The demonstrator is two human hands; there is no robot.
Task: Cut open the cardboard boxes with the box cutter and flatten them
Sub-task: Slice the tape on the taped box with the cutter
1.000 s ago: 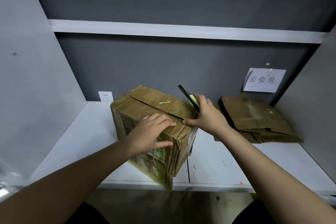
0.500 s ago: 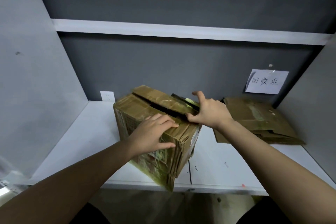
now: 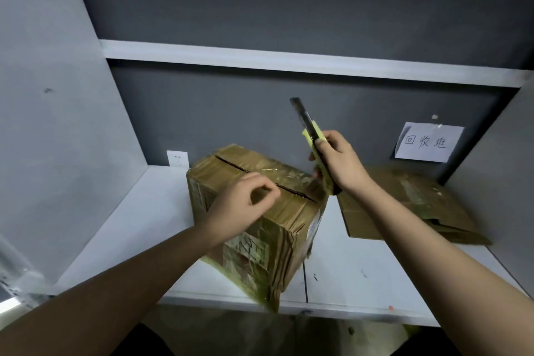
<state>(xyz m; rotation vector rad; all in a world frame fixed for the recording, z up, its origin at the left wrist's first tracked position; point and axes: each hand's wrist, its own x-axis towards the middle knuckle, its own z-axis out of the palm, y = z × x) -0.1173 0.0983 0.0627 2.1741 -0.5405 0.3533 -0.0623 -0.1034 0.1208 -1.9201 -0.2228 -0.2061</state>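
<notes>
Box (image 3: 254,228) stands uncollapsed on the shelf (image 3: 361,277), top seam slit; flattened cardboard (image 3: 410,208) lies beside it. Right hand (image 3: 341,162) grips the cutter (image 3: 310,133), raised; left hand (image 3: 242,205), loosely curled and holding nothing, is at the box top

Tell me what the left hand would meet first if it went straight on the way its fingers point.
Most likely the cut seam on top of the cardboard box: the left hand hovers at it, fingers curled toward the slit. Beyond lies the right hand holding the box cutter, though depth is unclear.
</notes>
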